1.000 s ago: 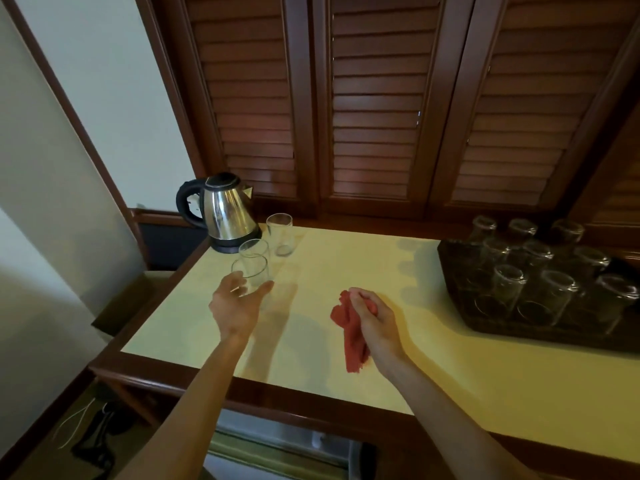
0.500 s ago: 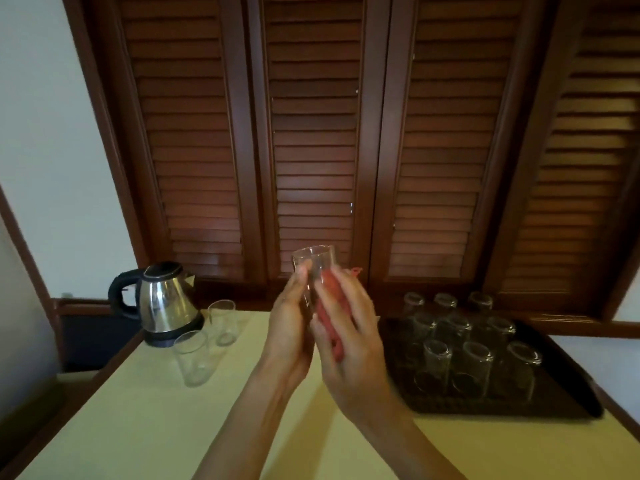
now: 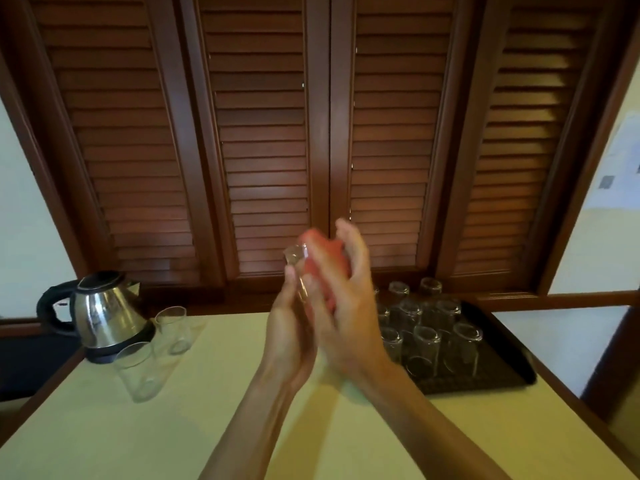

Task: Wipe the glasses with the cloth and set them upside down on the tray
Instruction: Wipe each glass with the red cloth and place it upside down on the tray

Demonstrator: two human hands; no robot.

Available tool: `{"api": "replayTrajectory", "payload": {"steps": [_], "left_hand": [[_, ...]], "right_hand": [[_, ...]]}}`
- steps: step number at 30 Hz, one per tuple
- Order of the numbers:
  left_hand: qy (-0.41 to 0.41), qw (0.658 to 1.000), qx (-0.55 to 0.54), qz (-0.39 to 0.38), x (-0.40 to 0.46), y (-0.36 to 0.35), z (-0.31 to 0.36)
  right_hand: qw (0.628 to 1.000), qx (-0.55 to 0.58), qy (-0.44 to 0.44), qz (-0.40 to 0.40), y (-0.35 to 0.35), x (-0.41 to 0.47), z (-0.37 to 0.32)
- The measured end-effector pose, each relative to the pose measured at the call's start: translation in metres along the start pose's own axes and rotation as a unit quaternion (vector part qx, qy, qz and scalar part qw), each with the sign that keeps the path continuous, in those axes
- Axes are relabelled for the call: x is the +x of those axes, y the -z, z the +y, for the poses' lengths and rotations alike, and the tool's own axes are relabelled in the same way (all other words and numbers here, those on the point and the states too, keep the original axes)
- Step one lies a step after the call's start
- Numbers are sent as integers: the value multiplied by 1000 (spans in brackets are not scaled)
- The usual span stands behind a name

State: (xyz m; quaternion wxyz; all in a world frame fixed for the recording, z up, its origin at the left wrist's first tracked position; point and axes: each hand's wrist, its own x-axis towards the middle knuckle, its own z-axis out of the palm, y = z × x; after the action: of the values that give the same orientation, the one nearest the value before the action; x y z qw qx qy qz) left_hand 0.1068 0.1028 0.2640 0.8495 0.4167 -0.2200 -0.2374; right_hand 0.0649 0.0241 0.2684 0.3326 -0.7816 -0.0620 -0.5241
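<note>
Over the counter [image 3: 207, 427], your left hand [image 3: 289, 341] now grips the lifted glass [image 3: 297, 263] while your right hand [image 3: 346, 306], closed on the cloth [image 3: 323, 251], has started wiping; tray [image 3: 498, 344] waits.

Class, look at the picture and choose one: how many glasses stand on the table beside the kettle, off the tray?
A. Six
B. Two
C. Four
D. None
B: one glass stands right of the kettle and a second glass in front of it, both on the table, apart from the tray.
</note>
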Motion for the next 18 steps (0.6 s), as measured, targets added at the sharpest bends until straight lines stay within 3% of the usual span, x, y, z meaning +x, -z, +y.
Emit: {"api": "replayTrajectory", "payload": {"steps": [3,6,7,10,12,15,18], "left_hand": [[-19,1000,-16,7,8,2,6],[-23,999,44,-11,3,1,-4],[-24,998,52,-13,3,0,-7],[-29,999,41,-5,12,0,-1],[-29,999,38,-2,14,-2,1],[-22,997,72,-12,8,-6,-11],[-27,998,55,13,15,0,-6]], "right_hand": [[999,6,37,-39,-4,-24,6],[990,72,-114,30,9,4,25],[988,87,-126,33,11,10,27],[994,76,-81,13,8,-5,13],[997,50,-40,42,9,-8,16],[980,132,-132,72,16,16,25],[987,111,-98,57,8,-11,17]]}}
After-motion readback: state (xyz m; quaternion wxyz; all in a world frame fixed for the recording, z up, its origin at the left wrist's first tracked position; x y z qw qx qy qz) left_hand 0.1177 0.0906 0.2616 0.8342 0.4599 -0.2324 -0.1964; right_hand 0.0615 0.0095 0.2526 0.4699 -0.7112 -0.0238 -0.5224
